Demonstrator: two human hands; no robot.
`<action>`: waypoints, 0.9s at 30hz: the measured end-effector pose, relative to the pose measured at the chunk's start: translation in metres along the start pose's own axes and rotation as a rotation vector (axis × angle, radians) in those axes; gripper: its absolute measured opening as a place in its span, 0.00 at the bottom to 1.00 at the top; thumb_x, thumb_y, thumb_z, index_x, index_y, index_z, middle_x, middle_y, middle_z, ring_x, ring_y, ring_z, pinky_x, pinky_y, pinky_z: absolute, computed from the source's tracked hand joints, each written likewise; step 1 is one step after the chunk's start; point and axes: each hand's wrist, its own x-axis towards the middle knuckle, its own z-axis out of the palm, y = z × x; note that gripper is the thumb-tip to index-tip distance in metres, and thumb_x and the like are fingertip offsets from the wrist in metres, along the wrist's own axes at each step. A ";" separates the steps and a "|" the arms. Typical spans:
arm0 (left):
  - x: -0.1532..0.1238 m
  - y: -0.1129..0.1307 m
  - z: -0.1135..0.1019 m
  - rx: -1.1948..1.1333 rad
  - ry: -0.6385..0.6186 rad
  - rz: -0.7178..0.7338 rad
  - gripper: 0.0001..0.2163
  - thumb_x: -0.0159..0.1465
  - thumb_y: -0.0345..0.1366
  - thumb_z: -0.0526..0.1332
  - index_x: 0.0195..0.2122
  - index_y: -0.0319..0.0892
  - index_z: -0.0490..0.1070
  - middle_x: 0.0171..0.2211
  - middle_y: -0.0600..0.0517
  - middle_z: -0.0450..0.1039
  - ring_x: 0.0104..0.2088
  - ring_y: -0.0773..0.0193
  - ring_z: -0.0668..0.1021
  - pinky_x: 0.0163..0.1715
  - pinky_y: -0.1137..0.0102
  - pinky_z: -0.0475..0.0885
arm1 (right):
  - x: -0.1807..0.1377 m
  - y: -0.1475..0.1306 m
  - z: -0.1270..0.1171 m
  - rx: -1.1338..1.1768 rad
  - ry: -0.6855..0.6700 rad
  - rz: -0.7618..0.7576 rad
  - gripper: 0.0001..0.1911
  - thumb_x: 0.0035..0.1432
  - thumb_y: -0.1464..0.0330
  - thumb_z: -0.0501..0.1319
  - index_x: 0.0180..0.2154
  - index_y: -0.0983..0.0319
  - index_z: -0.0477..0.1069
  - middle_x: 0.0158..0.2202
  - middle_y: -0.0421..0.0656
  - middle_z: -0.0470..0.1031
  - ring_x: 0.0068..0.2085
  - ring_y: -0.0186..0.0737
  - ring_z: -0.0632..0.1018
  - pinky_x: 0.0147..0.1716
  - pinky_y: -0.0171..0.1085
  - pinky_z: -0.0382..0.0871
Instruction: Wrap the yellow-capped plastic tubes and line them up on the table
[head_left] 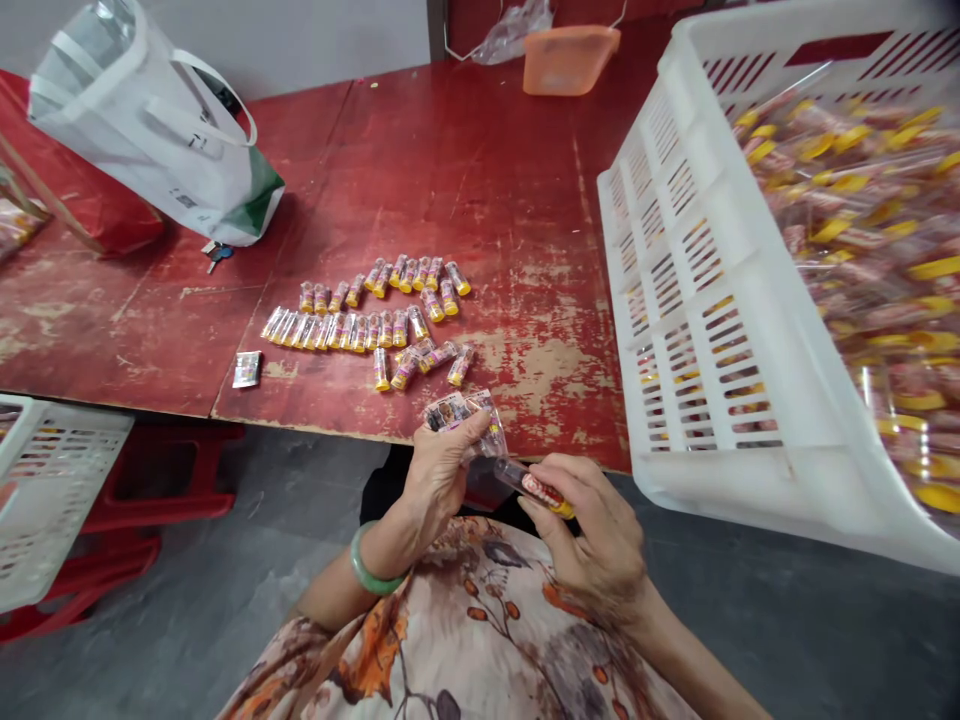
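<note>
Yellow-capped tube (pixel 541 489) pinched in right hand (pixel 596 540), angled twd clear printed sleeve (pixel 466 415) gripped by left hand (pixel 441 470), prob. to slide in; more tubes (pixel 379 315) lined up on bench (pixel 465 180).

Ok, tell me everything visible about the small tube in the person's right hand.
The small clear plastic tube with a yellow cap lies nearly level, slanting down to the right, above the person's lap just off the edge of the worn red table. Red and white contents show through its wall. The right hand pinches its capped end between thumb and fingers; its clear end points toward the left hand, which holds a crinkled clear printed wrapper. Whether tube and wrapper touch is unclear.
</note>
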 end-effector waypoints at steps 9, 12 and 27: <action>0.001 -0.005 -0.002 -0.037 -0.035 -0.087 0.15 0.42 0.35 0.75 0.26 0.36 0.71 0.22 0.55 0.73 0.21 0.71 0.73 0.25 0.74 0.70 | -0.002 0.009 0.005 -0.316 0.058 -0.203 0.21 0.53 0.77 0.62 0.50 0.64 0.66 0.39 0.51 0.74 0.39 0.45 0.76 0.38 0.42 0.74; 0.001 -0.008 -0.002 -0.036 -0.025 -0.058 0.15 0.42 0.35 0.75 0.27 0.36 0.71 0.23 0.55 0.73 0.21 0.71 0.74 0.25 0.74 0.70 | -0.005 0.006 0.007 -0.283 0.063 -0.187 0.22 0.54 0.76 0.62 0.51 0.64 0.65 0.39 0.51 0.75 0.39 0.44 0.77 0.38 0.42 0.75; -0.012 -0.011 -0.007 0.016 -0.063 -0.028 0.18 0.39 0.35 0.75 0.30 0.37 0.75 0.26 0.52 0.74 0.24 0.68 0.74 0.29 0.71 0.70 | -0.014 0.003 0.025 -0.296 0.126 -0.089 0.20 0.52 0.71 0.66 0.48 0.59 0.68 0.41 0.48 0.76 0.40 0.44 0.79 0.36 0.38 0.74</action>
